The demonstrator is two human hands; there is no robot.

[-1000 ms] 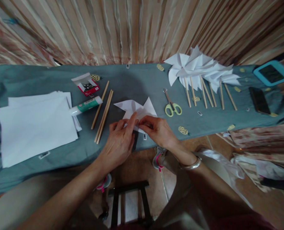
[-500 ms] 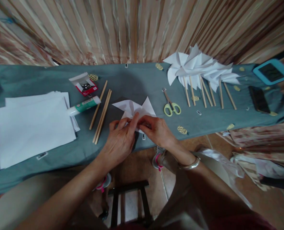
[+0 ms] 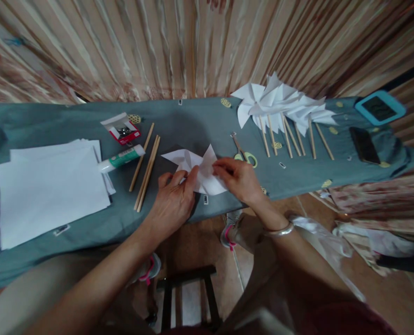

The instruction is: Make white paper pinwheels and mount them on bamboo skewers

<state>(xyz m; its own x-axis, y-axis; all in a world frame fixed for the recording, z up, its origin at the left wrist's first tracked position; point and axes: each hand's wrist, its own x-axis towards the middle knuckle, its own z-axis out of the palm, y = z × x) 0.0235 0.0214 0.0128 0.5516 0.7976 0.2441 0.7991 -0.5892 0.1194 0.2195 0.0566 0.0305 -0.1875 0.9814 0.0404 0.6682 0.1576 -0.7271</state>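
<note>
A white cut and folded paper piece point(image 3: 204, 168) lies on the teal cloth point(image 3: 193, 121) near the table's front edge. My left hand point(image 3: 172, 200) presses its fingertips on the paper's middle. My right hand point(image 3: 237, 178) pinches the paper's right flap between thumb and fingers. Three wooden sticks point(image 3: 146, 164) lie just left of my left hand. Green-handled scissors point(image 3: 246, 153) lie behind my right hand, partly hidden by it.
A stack of white sheets point(image 3: 50, 186) lies at the left, with a glue tube point(image 3: 122, 158) and a small red box point(image 3: 124, 129) beside it. Finished paper pinwheels on sticks point(image 3: 282, 109) lie at the back right. A black phone point(image 3: 363, 144) and a blue-cased device point(image 3: 380, 107) lie far right.
My right hand has moved right from the paper's middle to its right flap. My left hand stays on the middle. The camera has shifted slightly.
</note>
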